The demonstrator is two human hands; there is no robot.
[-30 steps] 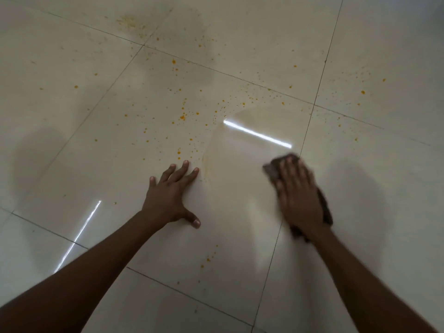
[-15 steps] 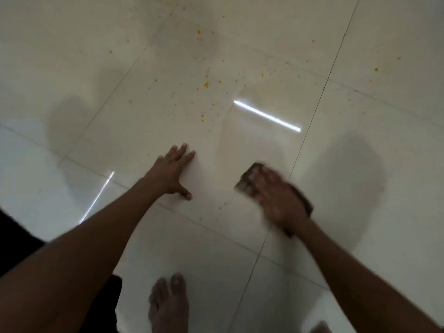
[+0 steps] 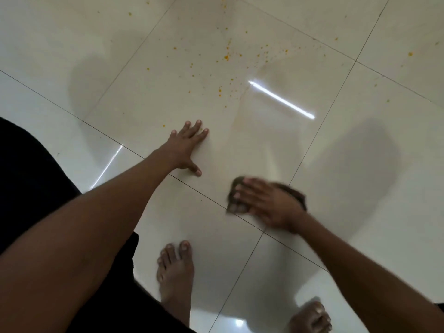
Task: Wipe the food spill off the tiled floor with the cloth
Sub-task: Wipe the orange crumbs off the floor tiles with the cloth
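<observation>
So the person is crouched over a glossy cream tiled floor (image 3: 360, 164), both arms stretched down. The left hand (image 3: 185, 147) is planted flat on the tile, fingers straight and spread, thumb stuck out toward the near side, holding nothing, just propped there right by a grout line. The right hand (image 3: 266, 203) is pressed down on top of a dark brownish cloth (image 3: 236, 205), fingers laid out fairly straight across it. The cloth peeks out past the fingertips on the left and a bit behind the hand on the far side. It's a little motion-blurred, so I can't tell whether the thumb hooks under the edge. The cloth sits right on the grout line, near the corner where four tiles meet.

The food spill (image 3: 227, 56) is a scatter of small orange-yellow specks, mostly on the tile beyond the left hand and running up toward the top of the view, with a few stray dots (image 3: 410, 54) off on the right-hand tiles. It's well apart from the cloth.

Two bare feet show at the bottom, one (image 3: 176, 277) near the middle and one (image 3: 312, 318) at the lower right. There's black clothing (image 3: 28, 183) at the left edge and a bright strip-light reflection (image 3: 281, 99) on the tile.
</observation>
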